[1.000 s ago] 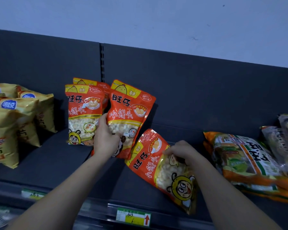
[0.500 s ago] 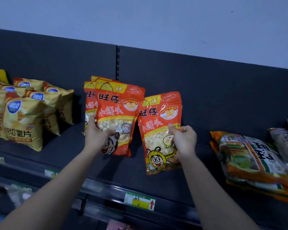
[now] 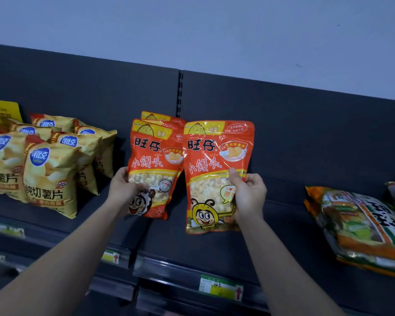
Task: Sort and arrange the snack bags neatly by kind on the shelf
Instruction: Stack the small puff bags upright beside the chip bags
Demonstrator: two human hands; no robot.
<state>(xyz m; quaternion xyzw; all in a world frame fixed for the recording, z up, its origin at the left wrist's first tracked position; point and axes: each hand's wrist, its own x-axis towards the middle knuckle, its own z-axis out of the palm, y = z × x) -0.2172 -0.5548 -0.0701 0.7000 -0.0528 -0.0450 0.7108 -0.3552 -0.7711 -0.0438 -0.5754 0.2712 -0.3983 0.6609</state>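
Two red snack bags stand upright side by side at the middle of the dark shelf [image 3: 283,215]. My left hand [image 3: 123,192] grips the lower left edge of the left red bag [image 3: 154,160], and another red bag [image 3: 164,117] peeks out behind it. My right hand [image 3: 249,197] pinches the right edge of the right red bag [image 3: 212,160], thumb on its front. That bag's left edge overlaps the left bag a little. Several yellow chip bags [image 3: 48,176] stand grouped at the left. Orange and green snack packs [image 3: 360,226] lie flat at the right.
A yellow sign [image 3: 2,110] sits behind the chip bags at the far left. Price tags [image 3: 219,286] run along the shelf's front rail. The slotted upright [image 3: 180,94] divides the back panel. Bare shelf lies between the red bags and the packs at the right.
My right hand lifted the red bag from lying flat, turned it upright and brought it beside the bag in my left hand. The view shifted left.
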